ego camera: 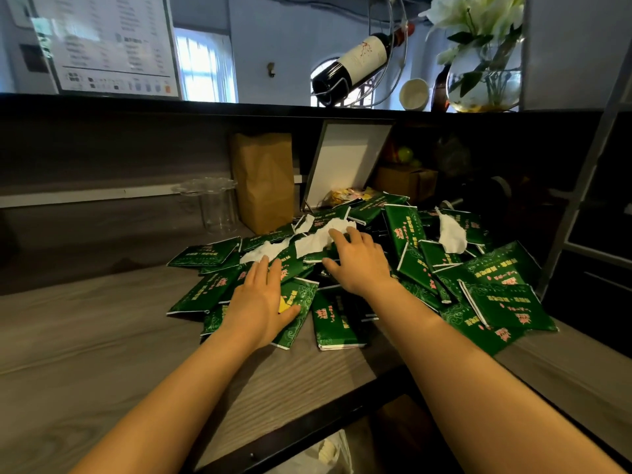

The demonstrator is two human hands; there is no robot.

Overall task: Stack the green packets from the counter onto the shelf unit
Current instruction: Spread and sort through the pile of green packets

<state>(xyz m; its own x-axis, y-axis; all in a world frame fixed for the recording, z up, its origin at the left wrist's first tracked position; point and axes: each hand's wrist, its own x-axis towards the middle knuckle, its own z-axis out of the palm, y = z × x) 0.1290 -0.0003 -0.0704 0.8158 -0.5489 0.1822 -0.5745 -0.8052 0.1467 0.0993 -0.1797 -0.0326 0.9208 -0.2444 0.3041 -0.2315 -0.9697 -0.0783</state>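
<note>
Green packets (337, 323) lying in loose heap on desk (102, 354) — looking light, soft, slick-wrapped. Left hand (260, 302) pressing flat on near ones, fingers straight; right hand (359, 265) resting deeper in heap, fingers spread, gripping nothing. Pinching long edges seeming safest — tissue (451, 234) poking loose behind.

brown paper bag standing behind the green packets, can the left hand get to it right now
Probably yes. The left hand lies flat on the green packets, and the tall brown paper bag stands upright behind that low pile; nothing tall stands between them.
</note>
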